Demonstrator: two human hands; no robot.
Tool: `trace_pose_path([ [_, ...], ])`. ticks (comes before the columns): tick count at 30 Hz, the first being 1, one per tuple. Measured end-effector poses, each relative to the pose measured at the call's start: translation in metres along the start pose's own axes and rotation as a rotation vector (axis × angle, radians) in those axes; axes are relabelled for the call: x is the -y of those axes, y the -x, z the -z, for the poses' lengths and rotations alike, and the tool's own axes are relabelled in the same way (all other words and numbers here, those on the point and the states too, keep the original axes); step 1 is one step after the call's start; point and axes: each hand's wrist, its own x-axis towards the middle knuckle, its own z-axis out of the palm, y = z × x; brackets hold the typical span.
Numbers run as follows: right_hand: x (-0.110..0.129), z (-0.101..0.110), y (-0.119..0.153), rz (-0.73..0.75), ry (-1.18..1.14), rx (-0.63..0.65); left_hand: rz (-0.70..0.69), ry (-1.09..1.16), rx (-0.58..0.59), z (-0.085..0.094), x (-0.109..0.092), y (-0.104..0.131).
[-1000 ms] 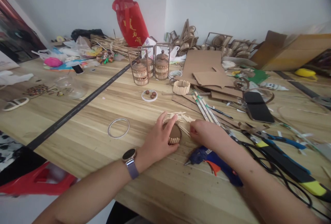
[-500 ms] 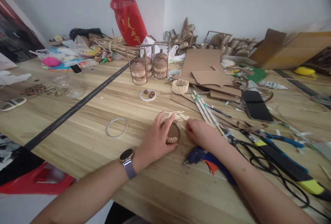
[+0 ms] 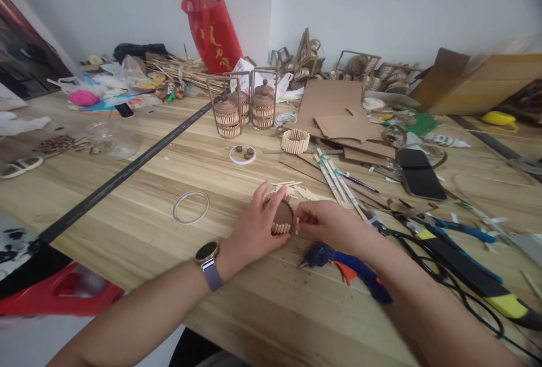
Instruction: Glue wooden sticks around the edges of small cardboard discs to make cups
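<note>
My left hand [image 3: 256,221] grips a small round brown cardboard piece [image 3: 283,216] edged with short upright wooden sticks; fingers cover its far left side, the thumb presses its near side. At the piece's right edge, my right hand [image 3: 324,221] pinches a short wooden stick [image 3: 297,223], mostly hidden by the fingertips. Just beyond both hands lies a loose pile of short wooden sticks [image 3: 302,191]. A blue glue gun [image 3: 326,257] with an orange trigger rests below my right hand. Farther back stands a ring of wooden sticks [image 3: 295,141].
A tape roll [image 3: 190,208] lies to the left, another ring [image 3: 242,154] holds brown beads. Behind stand lidded stick containers in frames [image 3: 262,106]. To the right are cardboard sheets [image 3: 342,124], a phone [image 3: 421,173], pliers [image 3: 461,230] and a yellow-black cutter [image 3: 474,274].
My right hand has moved from the stick pile toward me, to the round piece's right edge, with a short stick in its fingers. My left hand keeps its hold.
</note>
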Motion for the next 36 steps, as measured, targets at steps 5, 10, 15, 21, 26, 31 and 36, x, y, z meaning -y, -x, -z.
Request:
trace_pose_path([
  [5,0.005,-0.001,-0.001,-0.003,0.001,0.0,-0.011,0.01,-0.005,0.001,0.0,0.0],
  [10,0.009,-0.004,-0.001,-0.043,0.046,0.012,-0.015,0.018,-0.007,0.001,0.0,0.0],
  [15,0.011,-0.006,-0.002,-0.042,0.114,0.008,-0.013,0.019,0.0,0.002,0.0,0.0],
  [21,0.015,-0.008,-0.003,-0.044,0.144,-0.001,-0.013,0.012,-0.002,0.001,0.001,0.0],
  [26,0.014,-0.011,-0.002,-0.02,0.156,-0.02,-0.015,0.026,-0.006,0.002,0.0,0.0],
  [31,0.012,-0.013,-0.001,0.005,0.152,-0.031,-0.015,0.025,-0.003,0.003,0.0,0.0],
  [36,0.013,-0.013,-0.001,0.002,0.149,-0.043,-0.024,0.042,0.006,0.003,0.001,0.0],
])
